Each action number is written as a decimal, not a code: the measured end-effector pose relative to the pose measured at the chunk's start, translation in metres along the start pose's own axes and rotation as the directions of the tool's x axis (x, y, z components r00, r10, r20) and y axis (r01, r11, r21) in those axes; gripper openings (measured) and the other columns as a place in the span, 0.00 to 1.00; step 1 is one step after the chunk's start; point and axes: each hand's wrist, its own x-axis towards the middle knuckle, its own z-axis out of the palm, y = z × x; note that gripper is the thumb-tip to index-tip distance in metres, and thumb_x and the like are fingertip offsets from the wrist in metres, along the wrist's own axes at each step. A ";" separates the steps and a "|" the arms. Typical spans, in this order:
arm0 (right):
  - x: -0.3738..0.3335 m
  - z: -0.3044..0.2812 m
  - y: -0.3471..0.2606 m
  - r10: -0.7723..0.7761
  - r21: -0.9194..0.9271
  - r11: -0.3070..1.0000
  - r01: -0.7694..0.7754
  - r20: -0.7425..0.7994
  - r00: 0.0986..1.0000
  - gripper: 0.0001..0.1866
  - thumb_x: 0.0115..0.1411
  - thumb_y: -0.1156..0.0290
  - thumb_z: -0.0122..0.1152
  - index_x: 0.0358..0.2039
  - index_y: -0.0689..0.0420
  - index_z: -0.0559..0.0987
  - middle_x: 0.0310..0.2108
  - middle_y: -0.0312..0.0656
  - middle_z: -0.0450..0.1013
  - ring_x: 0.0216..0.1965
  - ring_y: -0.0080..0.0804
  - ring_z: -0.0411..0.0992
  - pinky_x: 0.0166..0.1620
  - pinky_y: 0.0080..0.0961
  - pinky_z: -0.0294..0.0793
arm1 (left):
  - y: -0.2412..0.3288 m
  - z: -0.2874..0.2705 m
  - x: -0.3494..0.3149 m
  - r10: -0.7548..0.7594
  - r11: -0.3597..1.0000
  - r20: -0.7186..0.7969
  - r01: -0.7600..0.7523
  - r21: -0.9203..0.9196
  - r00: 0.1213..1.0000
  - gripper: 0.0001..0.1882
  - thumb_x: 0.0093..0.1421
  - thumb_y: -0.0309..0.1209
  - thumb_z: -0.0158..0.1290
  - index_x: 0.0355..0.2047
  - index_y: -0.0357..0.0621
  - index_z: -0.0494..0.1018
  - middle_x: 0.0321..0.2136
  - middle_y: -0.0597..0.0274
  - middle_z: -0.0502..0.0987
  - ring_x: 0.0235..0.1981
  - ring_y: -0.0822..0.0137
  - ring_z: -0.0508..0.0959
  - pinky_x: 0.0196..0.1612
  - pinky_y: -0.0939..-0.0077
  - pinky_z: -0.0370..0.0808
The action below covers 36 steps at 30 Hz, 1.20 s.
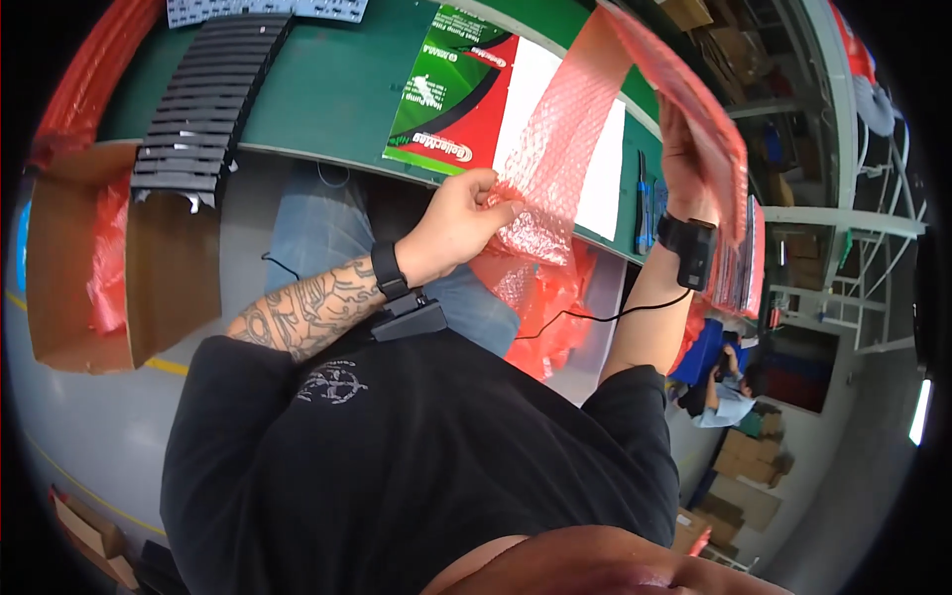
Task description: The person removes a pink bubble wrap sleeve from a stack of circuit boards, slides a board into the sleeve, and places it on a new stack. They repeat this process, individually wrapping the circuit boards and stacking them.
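Note:
My left hand point(451, 223) is closed on the lower end of a strip of pink bubble wrap point(570, 134), pinching it between thumb and fingers just over the table's front edge. From there the strip runs up and away to a flat piece in pink bubble wrap point(709, 109), raised at the right. Against the underside of that piece is my right hand point(684, 169), its fingers partly hidden behind it. What lies inside the wrap cannot be made out. Beneath the strip, a green, red and white printed card point(451, 94) rests on the green table point(317, 89).
Black slatted parts point(203, 104) overhang the table edge at left, near a pale panel point(263, 10). A cardboard box point(79, 258) holds pink wrap. Blue-handled tools point(644, 208) lie at right. More pink wrap point(560, 322) fills a bin below. A person point(729, 392) sits farther off.

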 end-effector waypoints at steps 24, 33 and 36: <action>-0.015 0.061 -0.009 0.261 0.499 0.818 -0.287 0.123 0.958 0.47 0.58 0.76 0.62 0.70 0.67 0.43 0.59 0.57 0.61 0.54 0.51 0.70 0.56 0.37 0.79 | 0.033 -0.019 -0.012 -0.010 0.994 0.014 0.008 0.106 1.000 0.07 0.62 0.21 0.58 0.40 0.33 0.75 0.34 0.64 0.81 0.37 0.79 0.78 0.40 0.83 0.74; -0.021 0.049 -0.002 0.201 0.369 0.892 -0.259 0.188 0.961 0.42 0.61 0.76 0.59 0.69 0.71 0.46 0.61 0.62 0.60 0.60 0.53 0.66 0.57 0.39 0.79 | 0.002 -0.040 -0.002 0.098 0.939 0.056 -0.111 0.326 0.994 0.10 0.62 0.22 0.58 0.43 0.33 0.77 0.33 0.66 0.80 0.32 0.80 0.77 0.37 0.82 0.74; -0.032 0.020 -0.012 0.009 0.094 0.995 -0.034 0.250 0.968 0.40 0.61 0.75 0.58 0.67 0.72 0.50 0.61 0.65 0.62 0.60 0.55 0.67 0.55 0.40 0.80 | 0.010 -0.045 -0.010 0.111 0.910 0.045 -0.119 0.397 0.993 0.11 0.61 0.23 0.60 0.44 0.33 0.77 0.32 0.65 0.80 0.31 0.79 0.77 0.37 0.82 0.75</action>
